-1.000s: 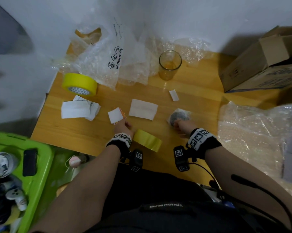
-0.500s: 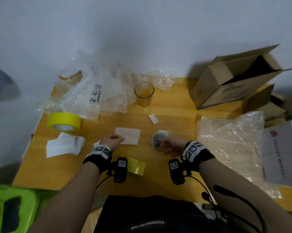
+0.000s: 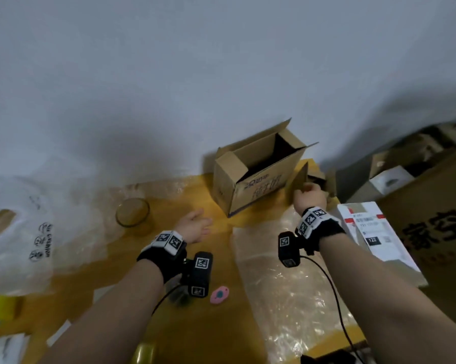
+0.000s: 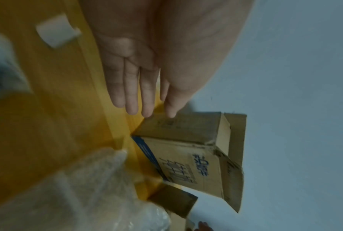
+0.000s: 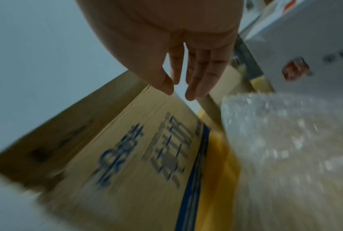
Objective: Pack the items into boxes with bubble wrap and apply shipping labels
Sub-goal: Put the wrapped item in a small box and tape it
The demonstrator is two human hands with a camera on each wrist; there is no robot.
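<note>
Both hands are leaving the table's near edge and heading for the box [image 3: 258, 177], which is sitting open-topped on the table [image 3: 169, 324] against the wall, so the wrapped item they were handling is no longer in sight. Left of the box, the left hand [image 3: 194, 228] is coming in empty, fingers straight and together, fingertips just short of its side. At the box's right end, the right hand [image 3: 309, 198] is arriving loosely extended, thumb [image 5: 162, 82] near a flap, holding nothing; probably they are flanking the box to drag it closer. Bubble wrap [image 3: 287, 298] is lying spread in front of the box, ready for padding.
</note>
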